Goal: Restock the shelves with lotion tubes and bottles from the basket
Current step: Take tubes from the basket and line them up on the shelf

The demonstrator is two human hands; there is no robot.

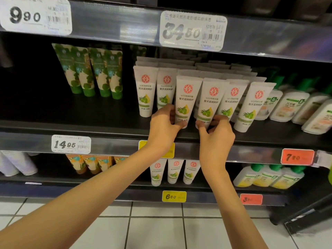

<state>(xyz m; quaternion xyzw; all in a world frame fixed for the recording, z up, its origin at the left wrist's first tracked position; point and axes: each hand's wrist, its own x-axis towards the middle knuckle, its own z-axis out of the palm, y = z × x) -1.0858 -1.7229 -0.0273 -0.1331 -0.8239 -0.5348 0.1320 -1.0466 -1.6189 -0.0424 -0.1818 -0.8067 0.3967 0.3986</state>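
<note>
Left hand (162,125) pinches the cap end of one white tube (186,99); right hand (216,134) grips its neighbour (209,103) (both marked "SOD", red seal). They stand at the shelf (71,126) front edge; bare shelf lies leftward.

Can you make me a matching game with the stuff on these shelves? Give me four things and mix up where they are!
Things:
1. green leafy tubes
2. white tube held by the left hand
3. red price tag
4. yellow 6.60 price tag

Places:
A. on the edge of the lowest shelf, below three white tubes
B. middle shelf, far left, standing apart from the white tubes
C. front row of the middle shelf, beside the tube that the right hand touches
D. on the shelf edge at the right, above the green-capped bottles

Pairs: 1-B, 2-C, 3-D, 4-A
</note>
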